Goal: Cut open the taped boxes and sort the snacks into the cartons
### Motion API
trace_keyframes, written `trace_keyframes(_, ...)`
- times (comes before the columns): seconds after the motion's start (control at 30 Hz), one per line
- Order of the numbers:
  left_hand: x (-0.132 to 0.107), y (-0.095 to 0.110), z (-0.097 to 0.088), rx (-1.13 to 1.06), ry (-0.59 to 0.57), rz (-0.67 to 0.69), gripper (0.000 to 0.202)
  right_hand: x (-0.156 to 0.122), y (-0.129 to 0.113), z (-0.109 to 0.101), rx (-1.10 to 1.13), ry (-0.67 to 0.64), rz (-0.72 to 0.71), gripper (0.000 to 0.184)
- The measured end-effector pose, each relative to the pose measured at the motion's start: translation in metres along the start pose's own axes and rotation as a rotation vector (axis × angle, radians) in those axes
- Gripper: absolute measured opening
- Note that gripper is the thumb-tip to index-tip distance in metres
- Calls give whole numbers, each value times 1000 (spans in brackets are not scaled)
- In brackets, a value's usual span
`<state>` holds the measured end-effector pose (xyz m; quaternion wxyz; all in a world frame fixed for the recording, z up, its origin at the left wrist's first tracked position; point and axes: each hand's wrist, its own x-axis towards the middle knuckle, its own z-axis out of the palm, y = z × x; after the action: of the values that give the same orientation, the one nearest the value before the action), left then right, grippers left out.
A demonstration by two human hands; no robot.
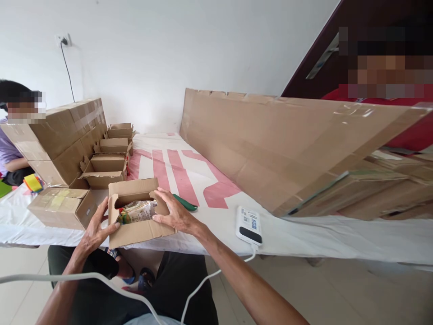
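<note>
An open cardboard box [145, 234] stands at the table's front edge, its flaps raised. Inside lie printed plastic packets [138, 212], silvery with some green, yellow and red. My left hand [96, 230] grips the box's left side, the thumb over its near wall. On the opposite side, my right hand [176, 211] is closed around the right flap, thumb towards the inside. Just beyond that hand lies a slim dark green object [185, 202], whose kind I cannot make out. A closed, taped carton [64, 207] sits left of my left hand.
Several open boxes [104, 176] line the left beside stacked cartons [67, 131]. A large cardboard sheet [270, 144] stands across the right. A white device [248, 225] with a cable rests near the front edge. One person [13, 140] sits left, another [412, 131] right.
</note>
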<state>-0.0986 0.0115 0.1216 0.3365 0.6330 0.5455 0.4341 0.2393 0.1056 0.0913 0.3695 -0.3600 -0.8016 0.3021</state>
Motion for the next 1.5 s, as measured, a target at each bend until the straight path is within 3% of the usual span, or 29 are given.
trace_keyframes(0.13, -9, -5, 2, -7, 86, 3, 93, 3, -10, -3, 1, 52, -50, 72)
trace_keyframes(0.27, -12, -4, 3, 160, 230, 28, 76, 4, -23, -7, 25, 141, -76, 54)
trace_keyframes(0.43, -10, 12, 5, 318, 350, 178, 60, 5, -20, -10, 7, 261, -54, 52)
trace_keyframes(0.53, -9, 24, 3, 434, 372, 284, 52, 4, -10, -11, -94, 335, -77, 56)
trace_keyframes(0.67, -10, 31, -8, 541, 371, 319, 39, -1, 0, -14, -288, 362, -95, 48)
trace_keyframes(0.8, -14, 27, -21, 678, 376, 254, 19, -4, -1, -20, -395, 294, -105, 29)
trace_keyframes(0.93, -11, 33, -29, 845, 267, 148, 28, 2, -10, -29, -413, 151, -97, 25)
trace_keyframes(1.1, 11, 60, -25, 988, 205, 252, 10, 14, -31, -38, -487, 3, -64, 26)
trace_keyframes(1.2, 21, 71, -15, 1062, 57, 246, 9, 25, -46, -40, -516, -96, -81, 24)
trace_keyframes(1.33, 18, 66, -3, 1075, -16, 115, 26, 42, -61, -35, -579, -230, -112, 13)
trace_keyframes(1.4, 12, 56, -1, 991, -1, 64, 34, 51, -65, -31, -617, -306, -119, 6)
trace_keyframes(1.5, 5, 35, -1, 817, 25, 62, 53, 60, -69, -25, -673, -403, -84, 12)
